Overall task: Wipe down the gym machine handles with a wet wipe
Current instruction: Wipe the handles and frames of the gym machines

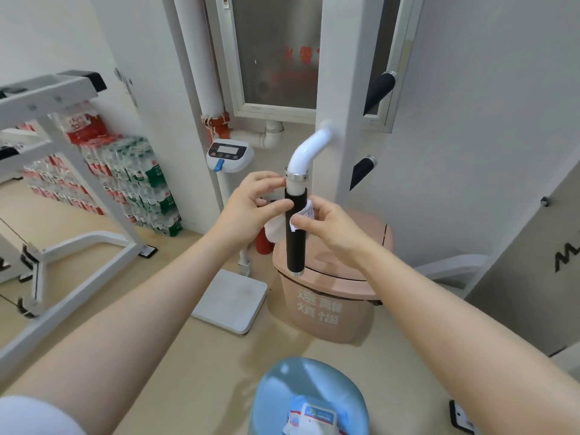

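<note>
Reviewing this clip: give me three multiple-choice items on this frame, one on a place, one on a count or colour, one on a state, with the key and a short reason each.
1. Where is the wet wipe?
A. On the scale platform
B. Wrapped round the upper part of the black handle grip
C. Inside the pink bin

2. How many black handle grips show on the white machine?
A. One
B. Two
C. Three

3. What is the right hand doing?
A. Pinching the wipe against the grip
B. Hanging idle
C. Lifting the bin lid

Key:
1 B: the wipe shows on both sides of the grip, between the left hand and the right hand.
2 C: the near grip plus an upper grip and a lower grip behind it.
3 A: its thumb and fingers close on the wipe's white edge at the grip.
</note>
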